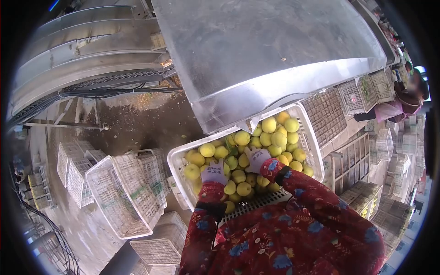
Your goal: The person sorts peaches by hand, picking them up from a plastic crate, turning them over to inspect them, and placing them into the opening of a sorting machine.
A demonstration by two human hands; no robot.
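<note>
A white plastic crate (316,151) full of yellow-green round fruit (279,139) stands against the edge of a metal machine with a smooth top (275,50). Both hands wear pale gloves with dark print on the back. My left hand (213,173) rests on the fruit in the left half of the crate. Near the middle of the crate, my right hand (258,159) lies on the fruit, its fingers pointing up toward the machine. The fingers of both hands are spread. Some green leaves show among the fruit between the hands.
Empty white crates (121,197) stand on the floor at the left, with another (158,252) at the lower left. Black cables (105,91) run along a metal frame. Stacked crates (362,199) fill the right side, where another person (405,98) is at the far right.
</note>
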